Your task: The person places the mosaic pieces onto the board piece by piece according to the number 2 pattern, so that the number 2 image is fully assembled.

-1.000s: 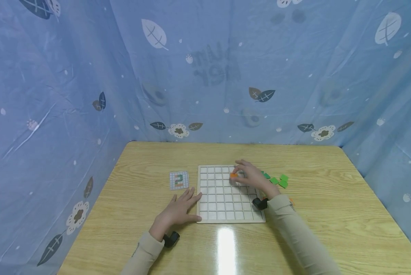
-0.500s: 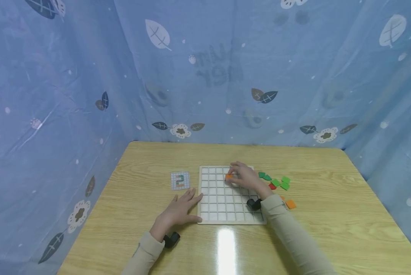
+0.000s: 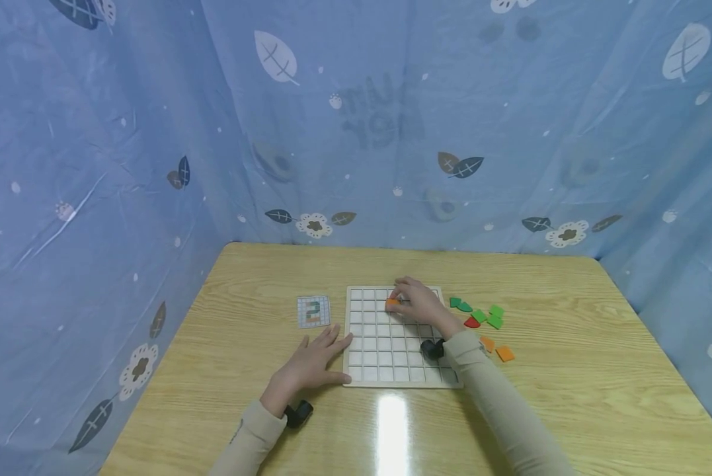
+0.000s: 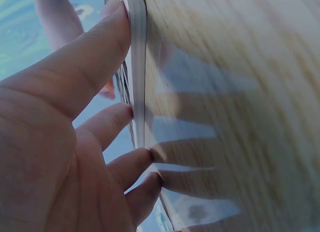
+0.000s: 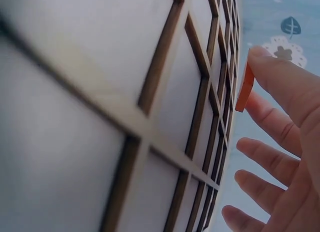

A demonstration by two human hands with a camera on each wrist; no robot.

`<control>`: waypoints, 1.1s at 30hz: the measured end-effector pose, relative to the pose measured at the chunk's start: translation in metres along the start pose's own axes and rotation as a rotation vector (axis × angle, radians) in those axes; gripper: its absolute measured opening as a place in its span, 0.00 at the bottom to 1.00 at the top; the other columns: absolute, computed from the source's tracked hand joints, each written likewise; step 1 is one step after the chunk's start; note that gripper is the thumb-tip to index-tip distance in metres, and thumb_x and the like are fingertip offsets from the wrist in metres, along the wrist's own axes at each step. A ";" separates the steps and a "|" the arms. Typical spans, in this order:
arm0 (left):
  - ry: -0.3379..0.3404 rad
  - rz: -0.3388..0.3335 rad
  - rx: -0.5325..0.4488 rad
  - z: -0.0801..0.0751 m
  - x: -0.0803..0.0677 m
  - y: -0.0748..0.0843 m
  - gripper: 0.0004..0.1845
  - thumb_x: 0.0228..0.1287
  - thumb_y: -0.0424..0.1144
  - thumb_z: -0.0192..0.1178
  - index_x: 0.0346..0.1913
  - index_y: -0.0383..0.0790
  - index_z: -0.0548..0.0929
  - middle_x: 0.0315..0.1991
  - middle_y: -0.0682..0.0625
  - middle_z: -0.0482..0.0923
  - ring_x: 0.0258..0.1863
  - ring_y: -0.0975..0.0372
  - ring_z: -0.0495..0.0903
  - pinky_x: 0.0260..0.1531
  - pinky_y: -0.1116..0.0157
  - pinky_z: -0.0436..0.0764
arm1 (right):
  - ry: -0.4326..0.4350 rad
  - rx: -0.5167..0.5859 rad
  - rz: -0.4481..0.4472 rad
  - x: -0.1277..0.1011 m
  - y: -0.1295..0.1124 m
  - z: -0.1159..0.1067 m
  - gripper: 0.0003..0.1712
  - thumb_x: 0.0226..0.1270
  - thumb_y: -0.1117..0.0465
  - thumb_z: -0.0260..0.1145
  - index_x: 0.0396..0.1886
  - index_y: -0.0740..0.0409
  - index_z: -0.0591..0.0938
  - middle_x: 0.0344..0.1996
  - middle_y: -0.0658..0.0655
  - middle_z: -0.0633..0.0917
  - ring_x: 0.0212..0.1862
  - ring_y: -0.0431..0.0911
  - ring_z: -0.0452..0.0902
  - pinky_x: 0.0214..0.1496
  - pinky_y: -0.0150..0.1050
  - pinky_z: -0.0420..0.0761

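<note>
A square wooden grid board [image 3: 385,357] with white cells lies on the table. Over its upper part, my right hand [image 3: 422,305] pinches an orange tile [image 3: 393,301] between thumb and index finger. In the right wrist view that orange tile [image 5: 244,87] stands tilted just off the grid, the other fingers spread loosely. My left hand [image 3: 309,363] lies with fingers spread at the board's left edge. The left wrist view shows its thumb and fingertips touching the board's side [image 4: 138,67]. Cells under the right hand and forearm are hidden.
A small pattern card [image 3: 313,311] with a coloured figure lies left of the board. To the right are dark green tiles [image 3: 464,307], light green tiles [image 3: 495,321], a red tile [image 3: 471,322] and orange tiles [image 3: 505,354]. A blue curtain [image 3: 356,132] surrounds the table.
My right hand has moved left over the board with the orange tile, baring the red and orange tiles at the right. The left hand stays at the board's edge.
</note>
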State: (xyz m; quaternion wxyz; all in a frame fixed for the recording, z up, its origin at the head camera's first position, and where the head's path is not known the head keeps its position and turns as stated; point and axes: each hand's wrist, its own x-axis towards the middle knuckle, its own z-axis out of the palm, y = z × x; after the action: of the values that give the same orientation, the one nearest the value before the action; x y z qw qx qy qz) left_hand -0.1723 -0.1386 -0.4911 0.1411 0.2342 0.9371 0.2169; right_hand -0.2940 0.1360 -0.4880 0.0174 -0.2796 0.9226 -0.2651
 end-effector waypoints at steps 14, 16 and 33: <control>0.002 -0.008 0.009 0.001 0.001 -0.001 0.43 0.56 0.61 0.58 0.72 0.50 0.56 0.73 0.42 0.45 0.73 0.50 0.43 0.66 0.38 0.43 | -0.007 -0.033 0.005 0.013 -0.003 0.012 0.15 0.60 0.46 0.65 0.38 0.51 0.82 0.63 0.64 0.69 0.62 0.59 0.66 0.57 0.56 0.72; 0.002 -0.008 0.014 0.002 0.002 -0.001 0.43 0.56 0.61 0.58 0.72 0.51 0.56 0.73 0.42 0.44 0.73 0.50 0.43 0.66 0.39 0.43 | 0.005 -0.031 -0.016 0.013 -0.003 0.014 0.15 0.60 0.45 0.64 0.37 0.51 0.82 0.62 0.65 0.70 0.61 0.61 0.67 0.55 0.58 0.72; 0.002 -0.007 0.009 0.001 0.000 0.001 0.43 0.56 0.61 0.58 0.72 0.50 0.56 0.73 0.42 0.44 0.73 0.50 0.43 0.66 0.38 0.42 | -0.022 -0.054 0.025 0.013 -0.007 0.014 0.14 0.60 0.47 0.66 0.40 0.49 0.82 0.62 0.63 0.70 0.61 0.59 0.67 0.58 0.56 0.72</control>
State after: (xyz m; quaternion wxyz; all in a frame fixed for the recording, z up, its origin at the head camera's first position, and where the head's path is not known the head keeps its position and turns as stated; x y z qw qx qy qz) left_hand -0.1716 -0.1380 -0.4916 0.1402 0.2312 0.9390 0.2123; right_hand -0.2993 0.1178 -0.4949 0.0232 -0.2712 0.9326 -0.2370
